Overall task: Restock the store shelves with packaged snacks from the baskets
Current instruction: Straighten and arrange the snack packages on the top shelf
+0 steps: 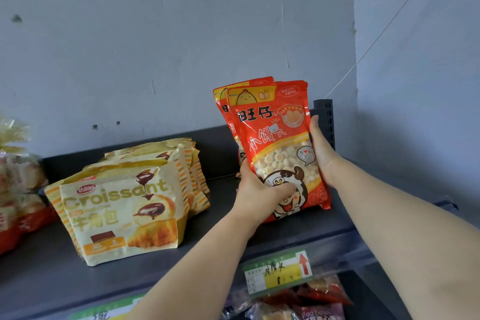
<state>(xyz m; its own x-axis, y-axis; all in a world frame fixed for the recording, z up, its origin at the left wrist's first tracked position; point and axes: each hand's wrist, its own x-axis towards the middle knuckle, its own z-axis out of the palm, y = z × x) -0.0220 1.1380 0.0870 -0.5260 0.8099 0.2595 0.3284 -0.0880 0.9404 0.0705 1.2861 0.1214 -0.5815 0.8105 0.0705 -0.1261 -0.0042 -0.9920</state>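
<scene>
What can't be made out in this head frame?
- Rear red snack bag: mostly hidden behind the front red snack bag.
- Packets at the left edge: cut off and blurred.
- Price label: writing too small to read.
- Lower-shelf packets: cut by the bottom edge.
- Left hand, right hand: fingers hidden behind the bags.

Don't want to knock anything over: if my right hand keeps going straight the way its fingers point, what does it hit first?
Probably the upright post at the shelf's back corner: the right hand points up and back beside the red bags. Depth is unclear.
</scene>
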